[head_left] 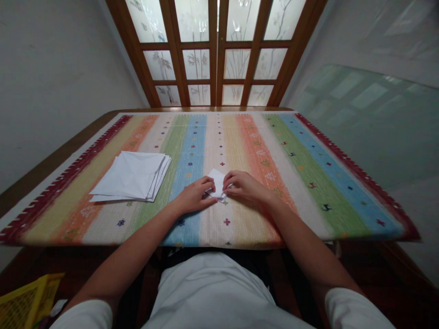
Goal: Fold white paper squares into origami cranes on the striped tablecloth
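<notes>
A small folded white paper (pixel 217 183) lies on the striped tablecloth (pixel 291 183) in front of me. My left hand (pixel 195 195) presses on its left side with the fingers curled over the fold. From the other side, my right hand (pixel 242 185) pinches the paper's right edge with bent fingers. Both hands touch the same piece, and much of it is hidden under them.
A stack of white paper sheets (pixel 132 177) lies on the cloth to the left. A wooden door with frosted glass panes (pixel 217 50) stands behind the table. A yellow crate (pixel 24 304) sits on the floor at lower left.
</notes>
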The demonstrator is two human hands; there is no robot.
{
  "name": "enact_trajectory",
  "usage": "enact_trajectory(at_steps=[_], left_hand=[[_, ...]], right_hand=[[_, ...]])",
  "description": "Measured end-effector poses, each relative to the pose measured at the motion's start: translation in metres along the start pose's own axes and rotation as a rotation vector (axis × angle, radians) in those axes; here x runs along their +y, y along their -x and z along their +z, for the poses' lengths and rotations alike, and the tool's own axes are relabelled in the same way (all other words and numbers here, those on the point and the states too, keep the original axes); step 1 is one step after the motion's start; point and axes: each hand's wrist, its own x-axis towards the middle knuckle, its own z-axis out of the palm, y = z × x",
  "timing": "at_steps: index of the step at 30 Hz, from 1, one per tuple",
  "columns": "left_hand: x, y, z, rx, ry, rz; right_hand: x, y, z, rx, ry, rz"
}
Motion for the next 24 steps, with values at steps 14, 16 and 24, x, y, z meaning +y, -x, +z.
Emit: enact_trajectory(at_steps=[14,16,24], left_hand=[[-0.002,-0.003,0.005,0.130,-0.089,-0.090],[-0.003,-0.003,0.005,0.117,-0.107,-0.066],[-0.004,-0.004,0.007,0.093,-0.144,-0.060]], right_hand=[[0.010,-0.007,0.019,0.126,-0.089,0.121],[0.013,-0.008,0.023,0.185,-0.046,0.117],[0.022,-0.013,0.030,0.287,0.061,0.185]])
